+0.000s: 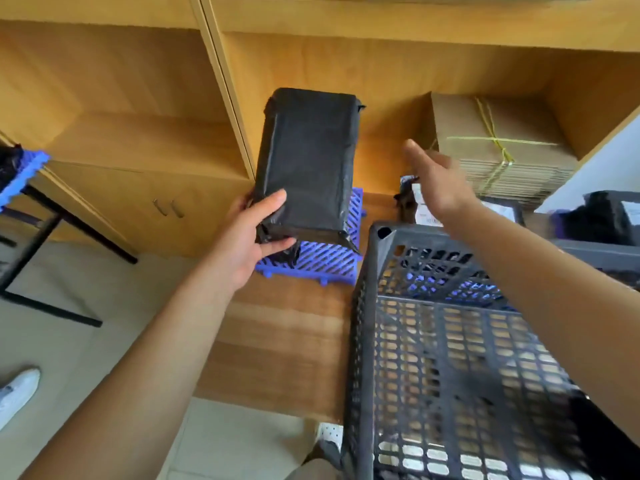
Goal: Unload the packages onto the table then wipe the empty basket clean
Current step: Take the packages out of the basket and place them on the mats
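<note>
**One black parcel lifted, dark basket on the table**

The left hand [247, 233] grips the near end of a black plastic-wrapped rectangular package [306, 157], thumb laid across its top face and the other fingers curled beneath the crumpled, folded-over end. The package is held in the air, tilted away from the person, above a blue slatted plastic basket [332, 258] that stands on the wooden table [277, 341]. Its wrapping is glossy and wrinkled, drawn tight over a box-like shape, with loose flaps at both ends.

The right hand [440, 181] is blurred, its fingers stretched out straight and slightly spread, holding nothing. It hangs over the far rim of a dark grey perforated plastic basket [433, 358], which sits on the table's right part and reaches past the table's near edge toward the person. Through its lattice floor the table wood shows.

Just beyond the right hand lies a small black package with a white label [414, 202]; how many more lie behind it cannot be told. At the right edge another black wrapped parcel [602, 216] rests on a grey bin [599, 251]. A tied bundle of flattened cardboard [498, 143] fills the shelf recess behind. A second blue basket [24, 174] shows at the far left, so two blue ones are counted.
</note>
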Demonstrator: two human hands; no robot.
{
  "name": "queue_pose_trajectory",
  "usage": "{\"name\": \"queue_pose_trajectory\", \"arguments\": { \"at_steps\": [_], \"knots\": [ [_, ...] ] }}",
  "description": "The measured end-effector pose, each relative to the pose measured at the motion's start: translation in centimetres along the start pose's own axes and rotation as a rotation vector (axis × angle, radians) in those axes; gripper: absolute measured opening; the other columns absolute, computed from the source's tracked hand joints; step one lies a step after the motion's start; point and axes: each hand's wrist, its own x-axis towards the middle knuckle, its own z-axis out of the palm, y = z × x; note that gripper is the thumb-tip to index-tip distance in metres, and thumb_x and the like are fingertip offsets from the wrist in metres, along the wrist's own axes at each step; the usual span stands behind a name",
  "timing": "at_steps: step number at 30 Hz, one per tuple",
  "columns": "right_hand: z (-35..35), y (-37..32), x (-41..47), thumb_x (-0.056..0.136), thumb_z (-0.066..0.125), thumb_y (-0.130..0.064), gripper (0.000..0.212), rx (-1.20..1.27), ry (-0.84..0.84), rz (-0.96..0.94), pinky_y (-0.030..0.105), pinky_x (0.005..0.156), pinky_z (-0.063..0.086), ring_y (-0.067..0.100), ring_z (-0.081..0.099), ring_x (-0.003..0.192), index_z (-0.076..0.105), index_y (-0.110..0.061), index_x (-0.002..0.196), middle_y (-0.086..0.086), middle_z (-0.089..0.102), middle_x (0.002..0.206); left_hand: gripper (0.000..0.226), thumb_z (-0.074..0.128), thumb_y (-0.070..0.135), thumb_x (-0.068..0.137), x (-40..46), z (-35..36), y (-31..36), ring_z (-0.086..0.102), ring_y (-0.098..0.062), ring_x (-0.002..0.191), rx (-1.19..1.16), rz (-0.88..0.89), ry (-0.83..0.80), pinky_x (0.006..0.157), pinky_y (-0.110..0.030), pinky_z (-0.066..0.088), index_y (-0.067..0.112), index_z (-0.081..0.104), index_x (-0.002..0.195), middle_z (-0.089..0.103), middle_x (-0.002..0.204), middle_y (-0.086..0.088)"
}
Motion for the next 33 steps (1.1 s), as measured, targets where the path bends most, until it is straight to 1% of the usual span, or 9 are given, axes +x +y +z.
{"name": "queue_pose_trajectory", "arguments": {
  "at_steps": [2, 4, 8, 17, 21, 25, 29, 31, 33],
  "knots": [
    [-0.9, 3.7, 0.6, 0.094, 0.042, -0.064, 0.054, -0.449, 0.169, -0.015, 0.04, 0.087, 0.045, 0.035, 0.06, 0.105, 0.066, -0.019, 0.112, 0.008, 0.066, 0.101, 0.032, 0.076, 0.025, 0.086, 3.8, -0.9, -1.7, 0.066, -0.01, 0.104, 0.056, -0.024, 0.047, 0.072, -0.038, 0.06, 0.023, 0.062, 0.115, 0.069, 0.116, 0.006],
    [-1.8, 6.7, 0.2, 0.097, 0.035, -0.061, 0.057, -0.763, 0.198, -0.049, 0.039, 0.074, 0.042, 0.039, 0.06, 0.099, 0.068, -0.015, 0.106, 0.016, 0.069, 0.099, 0.042, 0.076, 0.026, 0.086, 7.0, -1.2, -3.9, 0.065, -0.013, 0.105, 0.102, -0.061, 0.077, 0.076, -0.041, 0.062, 0.022, 0.058, 0.124, 0.067, 0.118, 0.004],
    [-1.8, 8.1, 0.0, 0.1, 0.022, -0.062, 0.065, -0.993, 0.091, -0.177, 0.037, 0.059, 0.03, 0.035, 0.053, 0.069, 0.051, -0.016, 0.064, 0.01, 0.055, 0.064, 0.042, 0.075, 0.025, 0.087, 11.9, -0.5, -8.4, 0.063, -0.023, 0.111, 0.14, -0.212, 0.041, 0.073, -0.042, 0.061, 0.018, 0.059, 0.125, 0.066, 0.119, -0.004],
    [-1.6, 8.6, 0.2, 0.099, 0.02, -0.063, 0.068, -0.979, 0.135, -0.198, 0.031, 0.049, 0.022, 0.022, 0.042, 0.053, 0.046, -0.015, 0.058, 0.006, 0.05, 0.056, 0.04, 0.065, 0.024, 0.094, 14.9, 1.4, -14.1, 0.06, -0.025, 0.111, 0.242, -0.35, -0.03, 0.073, -0.044, 0.06, 0.022, 0.055, 0.133, 0.06, 0.129, -0.005],
    [-1.6, 9.1, 0.2, 0.099, 0.018, -0.063, 0.067, -0.958, 0.148, -0.256, 0.032, 0.049, 0.023, 0.019, 0.04, 0.05, 0.041, -0.017, 0.056, 0.003, 0.045, 0.052, 0.034, 0.061, 0.025, 0.094, 14.7, 1.4, -14.8, 0.061, -0.022, 0.107, 0.512, -0.208, 0.029, 0.088, -0.049, 0.056, 0.023, 0.06, 0.128, 0.064, 0.125, -0.006],
    [-1.6, 9.1, 0.1, 0.1, 0.018, -0.062, 0.067, -0.959, 0.174, -0.277, 0.031, 0.048, 0.02, 0.015, 0.037, 0.048, 0.039, -0.017, 0.054, 0.002, 0.042, 0.05, 0.063, 0.063, 0.033, 0.088, 14.0, 1.4, -13.7, 0.054, -0.027, 0.124, 0.703, -0.137, 0.152, 0.098, -0.05, 0.052, 0.022, 0.045, 0.146, 0.049, 0.146, -0.005],
    [-1.9, 8.5, -0.6, 0.099, 0.019, -0.064, 0.068, -0.87, 0.122, -0.299, 0.032, 0.048, 0.026, 0.018, 0.041, 0.048, 0.037, -0.017, 0.052, 0.004, 0.043, 0.049, 0.066, 0.06, 0.024, 0.095, 10.9, 2.7, -11.5, 0.043, -0.024, 0.137, 0.758, -0.07, 0.194, 0.101, -0.032, 0.042, 0.022, 0.03, 0.154, 0.036, 0.156, -0.003],
    [-2.4, 8.3, -1.0, 0.099, 0.025, -0.063, 0.068, -0.729, 0.067, -0.305, 0.032, 0.052, 0.034, 0.02, 0.047, 0.053, 0.044, -0.016, 0.054, 0.005, 0.048, 0.052, 0.06, 0.06, 0.021, 0.096, 8.2, 3.6, -10.0, 0.043, -0.02, 0.136, 0.772, 0.053, 0.235, 0.093, -0.027, 0.037, 0.022, 0.036, 0.151, 0.04, 0.153, 0.0],
    [-3.3, 8.0, -1.0, 0.096, 0.032, -0.065, 0.07, -0.487, -0.023, -0.267, 0.039, 0.069, 0.05, 0.028, 0.06, 0.07, 0.063, -0.008, 0.07, 0.012, 0.064, 0.067, 0.05, 0.058, 0.015, 0.094, 5.7, 4.5, -8.5, 0.045, -0.014, 0.134, 0.759, 0.236, 0.263, 0.095, -0.02, 0.035, 0.022, 0.048, 0.143, 0.048, 0.147, 0.004]
  ]
}}
